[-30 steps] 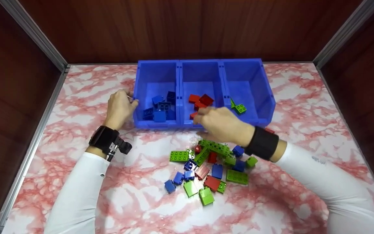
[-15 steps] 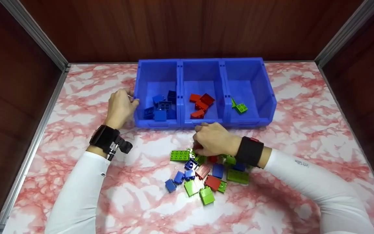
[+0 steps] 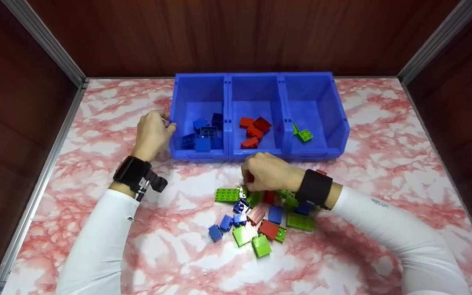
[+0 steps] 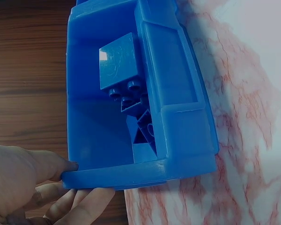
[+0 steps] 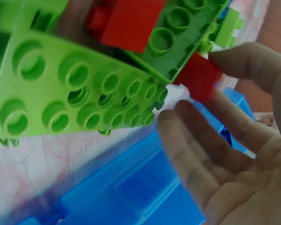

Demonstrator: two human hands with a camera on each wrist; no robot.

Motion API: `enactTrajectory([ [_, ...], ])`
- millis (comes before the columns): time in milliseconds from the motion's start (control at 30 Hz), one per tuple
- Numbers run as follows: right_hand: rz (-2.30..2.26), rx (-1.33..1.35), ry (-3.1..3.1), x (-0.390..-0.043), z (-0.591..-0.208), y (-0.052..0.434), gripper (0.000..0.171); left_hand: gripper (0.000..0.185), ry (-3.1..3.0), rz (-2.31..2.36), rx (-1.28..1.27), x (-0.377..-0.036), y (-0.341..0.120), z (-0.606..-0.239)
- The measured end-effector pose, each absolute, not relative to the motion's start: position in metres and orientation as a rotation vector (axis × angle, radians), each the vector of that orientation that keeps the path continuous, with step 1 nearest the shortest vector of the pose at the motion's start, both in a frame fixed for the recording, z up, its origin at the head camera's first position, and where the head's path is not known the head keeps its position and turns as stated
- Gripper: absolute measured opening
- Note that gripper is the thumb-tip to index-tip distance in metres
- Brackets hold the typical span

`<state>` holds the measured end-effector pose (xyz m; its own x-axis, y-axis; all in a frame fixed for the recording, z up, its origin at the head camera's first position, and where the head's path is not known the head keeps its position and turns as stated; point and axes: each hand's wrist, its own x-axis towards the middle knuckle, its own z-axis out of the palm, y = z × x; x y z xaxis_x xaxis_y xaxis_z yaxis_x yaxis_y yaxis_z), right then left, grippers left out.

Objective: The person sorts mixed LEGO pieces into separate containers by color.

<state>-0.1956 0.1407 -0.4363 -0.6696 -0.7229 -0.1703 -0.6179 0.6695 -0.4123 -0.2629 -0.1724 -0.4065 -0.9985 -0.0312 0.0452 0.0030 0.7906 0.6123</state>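
My right hand (image 3: 247,177) hovers at the far edge of a pile of loose bricks (image 3: 260,217) and pinches a small red brick (image 3: 250,178). The right wrist view shows this red brick (image 5: 200,78) between thumb and fingertips, beside a green plate (image 5: 79,89). My left hand (image 3: 165,128) holds the left wall of the left blue bin (image 3: 178,102). Its thumb (image 4: 47,165) presses the bin's corner. That bin holds several blue bricks (image 3: 203,133).
The middle bin (image 3: 256,92) holds several red bricks (image 3: 253,131), and the right bin (image 3: 322,98) holds green bricks (image 3: 302,135). The bins stand in a row at the back of the marble-patterned table (image 3: 383,135). Wooden walls close in the back and both sides.
My right hand drew back from the middle bin's front, dropped onto the pile and now pinches a small red brick. The left hand stayed on the bin.
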Motion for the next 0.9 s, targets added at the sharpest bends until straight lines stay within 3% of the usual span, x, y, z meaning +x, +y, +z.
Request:
enactTrajectory([
  [433, -0.803, -1.027, 2.607, -0.216, -0.401, 0.154, 0.015, 0.025, -2.933, -1.007, 0.038, -0.263, -0.173, -0.405],
  [900, -0.607, -0.856, 2.817, -0.286, -0.355, 0.143, 0.011, 0.026, -2.962, -1.040, 0.081, -0.262, -0.172, -0.403],
])
